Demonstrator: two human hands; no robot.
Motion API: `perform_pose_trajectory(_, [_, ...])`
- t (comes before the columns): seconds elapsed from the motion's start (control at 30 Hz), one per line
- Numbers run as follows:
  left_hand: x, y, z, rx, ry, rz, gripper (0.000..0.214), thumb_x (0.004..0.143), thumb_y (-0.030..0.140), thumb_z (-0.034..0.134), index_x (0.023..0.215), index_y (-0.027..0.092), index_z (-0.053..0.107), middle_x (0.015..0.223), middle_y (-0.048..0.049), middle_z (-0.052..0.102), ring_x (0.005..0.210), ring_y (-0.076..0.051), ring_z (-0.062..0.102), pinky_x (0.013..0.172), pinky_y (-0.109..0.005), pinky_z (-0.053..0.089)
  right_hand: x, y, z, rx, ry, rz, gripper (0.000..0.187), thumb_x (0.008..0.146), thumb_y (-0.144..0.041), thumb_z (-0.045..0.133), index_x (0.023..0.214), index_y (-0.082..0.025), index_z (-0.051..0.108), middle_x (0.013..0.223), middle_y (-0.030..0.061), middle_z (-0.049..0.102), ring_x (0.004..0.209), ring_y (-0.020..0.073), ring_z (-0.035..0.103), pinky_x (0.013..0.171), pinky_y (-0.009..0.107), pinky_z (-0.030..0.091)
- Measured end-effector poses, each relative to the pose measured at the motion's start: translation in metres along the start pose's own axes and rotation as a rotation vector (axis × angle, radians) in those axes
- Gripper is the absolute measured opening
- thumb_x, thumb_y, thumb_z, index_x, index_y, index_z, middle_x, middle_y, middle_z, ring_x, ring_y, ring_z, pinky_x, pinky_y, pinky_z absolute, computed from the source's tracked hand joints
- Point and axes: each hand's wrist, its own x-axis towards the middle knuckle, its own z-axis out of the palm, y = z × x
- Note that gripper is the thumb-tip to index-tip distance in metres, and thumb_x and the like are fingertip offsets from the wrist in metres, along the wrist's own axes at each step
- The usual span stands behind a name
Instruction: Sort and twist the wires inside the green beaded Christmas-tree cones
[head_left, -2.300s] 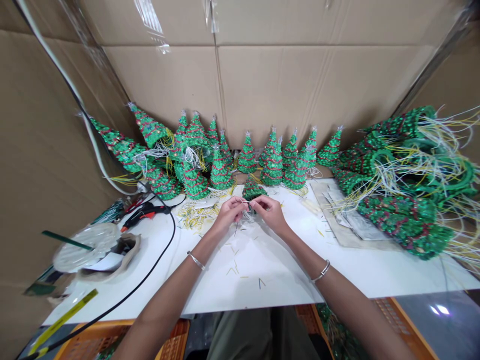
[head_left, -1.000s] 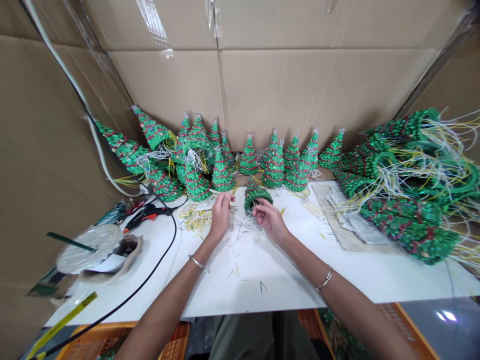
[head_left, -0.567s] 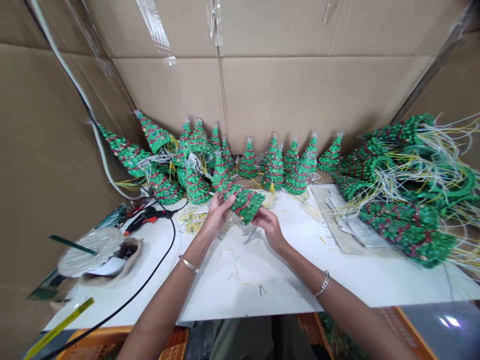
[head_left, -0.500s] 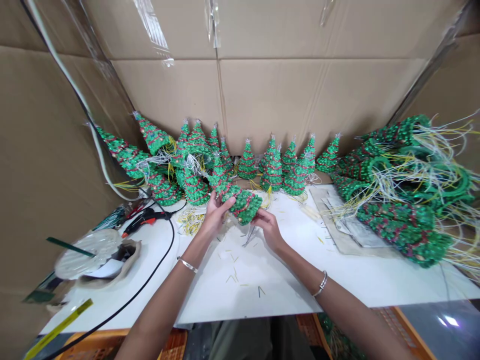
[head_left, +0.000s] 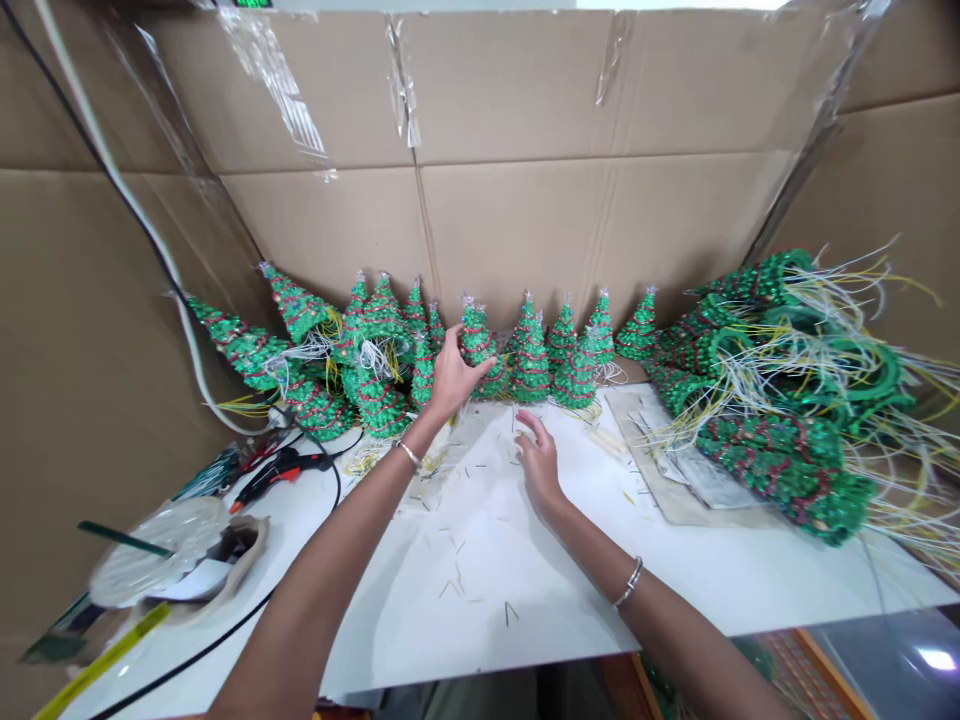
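Cardboard walls [head_left: 525,230] enclosed the white worktop [head_left: 750,570]. A glue gun [head_left: 276,468] lay at the left near a black cable [head_left: 247,607] and a yellow ruler [head_left: 97,662]. On the right, a heap of green cones [head_left: 780,465] trailed loose wires beside paper sheets [head_left: 675,480]; wire scraps [head_left: 454,585] dotted the middle.

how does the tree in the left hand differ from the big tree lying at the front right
The held tree stands upright, tip up; the right tree lies on its side. The left hand grips the held tree; nothing touches the right tree. Long white and yellow wires trail around the right tree; none show plainly on the held tree. Both are green cones with red bands.
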Motion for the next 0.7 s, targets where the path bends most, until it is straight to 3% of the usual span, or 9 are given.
perform_pose_trajectory(0.13, [0.009,-0.036,0.023,0.102,-0.057,-0.137,0.077,0.061,0.033,0.081,0.125,0.014,0.043,0.099,-0.0111,0.064,0.078,-0.022,0.061,0.08,-0.035,0.045,-0.004,-0.007,0.005,0.004,0.119,0.062,0.048,0.072,-0.021,0.046,0.117,-0.024,0.061,0.122,0.0065,0.061,0.114,0.0224,0.05,0.081,0.031,0.046])
perform_pose_trajectory(0.3, [0.003,-0.047,0.03,0.231,-0.103,-0.144,0.074,0.066,0.033,0.078,0.126,0.014,0.04,0.102,-0.0125,0.063,0.079,-0.022,0.062,0.08,-0.036,0.047,-0.006,-0.015,0.011,0.027,0.108,0.083,0.048,0.071,-0.018,0.047,0.115,-0.024,0.063,0.115,0.0046,0.065,0.113,0.022,0.05,0.091,0.034,0.041])
perform_pose_trajectory(0.4, [0.008,-0.034,0.024,0.245,-0.118,-0.031,0.07,0.068,0.034,0.076,0.126,0.016,0.04,0.11,-0.013,0.062,0.09,-0.025,0.063,0.084,-0.038,0.047,-0.007,-0.017,0.013,0.055,0.108,0.083,0.045,0.071,-0.017,0.047,0.112,-0.023,0.063,0.109,0.0045,0.065,0.109,0.0211,0.052,0.089,0.033,0.041])
perform_pose_trajectory(0.53, [0.03,0.0,0.012,0.178,-0.009,0.126,0.073,0.068,0.041,0.076,0.126,0.016,0.039,0.116,-0.0137,0.059,0.103,-0.027,0.06,0.09,-0.039,0.047,-0.009,-0.018,0.017,0.115,0.085,0.097,0.035,0.077,-0.023,0.047,0.107,-0.021,0.063,0.092,0.0031,0.063,0.086,0.0173,0.055,0.075,0.028,0.043])
perform_pose_trajectory(0.7, [0.058,0.061,0.005,0.023,0.063,0.339,0.082,0.068,0.051,0.075,0.131,0.019,0.033,0.12,-0.0137,0.057,0.109,-0.026,0.058,0.092,-0.04,0.048,-0.007,-0.025,0.015,0.104,0.045,0.052,0.021,0.084,-0.033,0.046,0.096,-0.02,0.057,0.057,-0.0071,0.035,0.053,0.0116,0.036,0.053,0.023,0.031])
